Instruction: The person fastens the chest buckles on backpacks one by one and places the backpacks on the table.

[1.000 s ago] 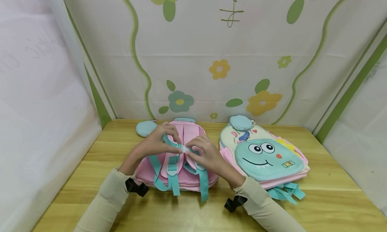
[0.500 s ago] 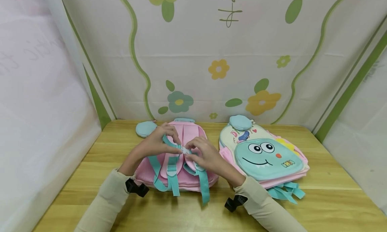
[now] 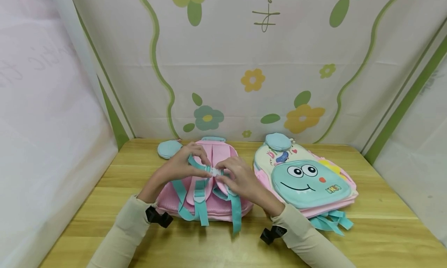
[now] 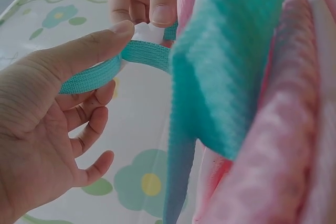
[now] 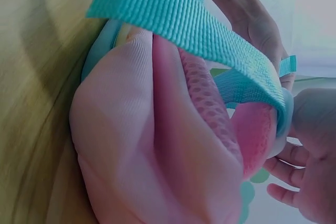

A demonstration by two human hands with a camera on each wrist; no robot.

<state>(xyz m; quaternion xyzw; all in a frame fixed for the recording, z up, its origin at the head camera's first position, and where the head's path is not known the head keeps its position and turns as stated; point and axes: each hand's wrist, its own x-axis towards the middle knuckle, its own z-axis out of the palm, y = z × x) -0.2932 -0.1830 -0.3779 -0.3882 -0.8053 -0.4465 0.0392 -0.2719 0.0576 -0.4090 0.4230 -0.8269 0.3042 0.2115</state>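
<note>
A pink backpack (image 3: pixel 220 153) lies with its back panel and padded shoulder straps facing up on the table. Above it, in the head view, a small white plastic buckle (image 3: pixel 214 172) is held between both hands. My left hand (image 3: pixel 183 162) pinches the buckle's left end where a teal strap (image 4: pixel 94 74) joins it. From the other side, my right hand (image 3: pixel 240 178) pinches the right end. In the left wrist view, fingers partly cover the buckle (image 4: pixel 148 33), so I cannot tell whether its halves are fully locked. Loose teal webbing (image 5: pixel 184 30) crosses the right wrist view.
A second backpack (image 3: pixel 310 186) with a cartoon face lies front up at the right, teal straps (image 3: pixel 331 222) trailing from its bottom. A round light-blue piece (image 3: pixel 169 148) sits beside the pink backpack. Behind the wooden table (image 3: pixel 209 248) hangs a flowered cloth (image 3: pixel 216 66).
Both hands keep their pinch on the buckle, which has shifted and tilted only slightly. The hanging teal strap ends sway a little. Both backpacks stay in place.
</note>
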